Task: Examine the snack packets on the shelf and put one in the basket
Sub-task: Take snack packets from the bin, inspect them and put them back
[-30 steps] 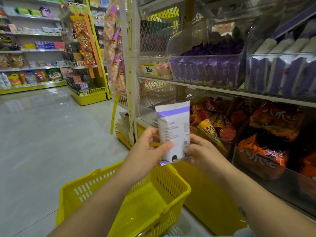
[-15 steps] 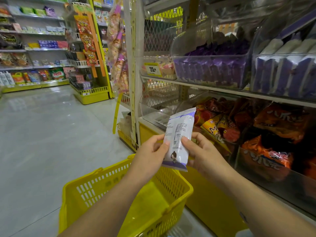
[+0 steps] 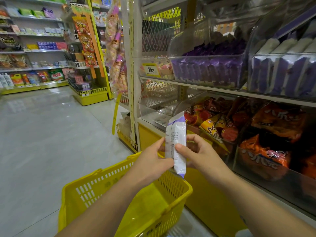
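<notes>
Since a second ago the snack packet (image 3: 176, 146) has swung from flat-on to nearly edge-on, so the small print on its back faces me now. Left grip (image 3: 151, 162) is pinching the near edge and right grip (image 3: 202, 155) is pinching the other side with the thumb on the label. My guess is that's just to keep the floppy wrapper steady while I read. It's held right above the far corner of the yellow basket (image 3: 102, 175), so dropping it in should be easy. Past that are clear bins of orange chip bags (image 3: 266, 151), with purple packets (image 3: 208, 69) on the shelf above and a yellow price tag (image 3: 151, 70). Further off is the glossy grey floor (image 3: 42, 134) and more stocked aisle shelves (image 3: 30, 48).
</notes>
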### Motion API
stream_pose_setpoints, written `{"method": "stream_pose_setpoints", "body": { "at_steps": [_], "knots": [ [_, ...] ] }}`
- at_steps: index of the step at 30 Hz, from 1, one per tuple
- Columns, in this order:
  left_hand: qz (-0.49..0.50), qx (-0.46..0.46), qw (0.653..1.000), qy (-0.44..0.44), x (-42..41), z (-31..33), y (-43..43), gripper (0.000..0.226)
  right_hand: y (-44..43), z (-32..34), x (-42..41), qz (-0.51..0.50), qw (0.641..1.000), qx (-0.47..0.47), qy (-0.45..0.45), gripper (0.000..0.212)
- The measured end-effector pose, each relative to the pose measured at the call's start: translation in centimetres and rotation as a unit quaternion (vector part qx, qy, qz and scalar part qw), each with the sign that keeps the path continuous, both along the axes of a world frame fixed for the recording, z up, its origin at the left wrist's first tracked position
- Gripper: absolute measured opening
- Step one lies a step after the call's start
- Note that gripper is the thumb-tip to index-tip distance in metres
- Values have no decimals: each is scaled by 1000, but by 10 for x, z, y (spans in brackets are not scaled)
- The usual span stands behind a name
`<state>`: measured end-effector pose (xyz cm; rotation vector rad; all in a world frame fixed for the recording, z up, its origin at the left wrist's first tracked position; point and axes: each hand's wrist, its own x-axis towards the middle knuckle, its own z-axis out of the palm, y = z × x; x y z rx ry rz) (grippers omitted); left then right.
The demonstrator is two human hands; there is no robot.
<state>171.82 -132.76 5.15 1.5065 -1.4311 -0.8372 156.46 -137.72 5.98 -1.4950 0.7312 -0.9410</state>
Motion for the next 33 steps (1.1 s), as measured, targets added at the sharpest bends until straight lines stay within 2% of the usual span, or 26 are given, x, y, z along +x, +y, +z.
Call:
{"method": "stream_pose_setpoints", "body": {
  "at_steps": [7,11,14,23,27,33],
  "knots": [
    [-70,69,995,-1,6,4,5,75,-3,-2,-2,21,1000,-1,6,33],
    [-35,62,997,3,4,2,5,80,-2,-4,-3,29,999,-22,25,47],
    [0,54,998,10,3,0,3,80,-1,-4,-2,29,999,-29,29,50],
    [49,37,996,70,8,4,3,30,-1,-4,-3,56,997,-28,34,48],
    [50,25,993,100,10,6,2,24,-1,-3,-6,79,995,-39,43,48],
    [71,-23,992,98,12,3,1,18,-1,-1,-8,107,993,-41,25,38]
  ]
}}
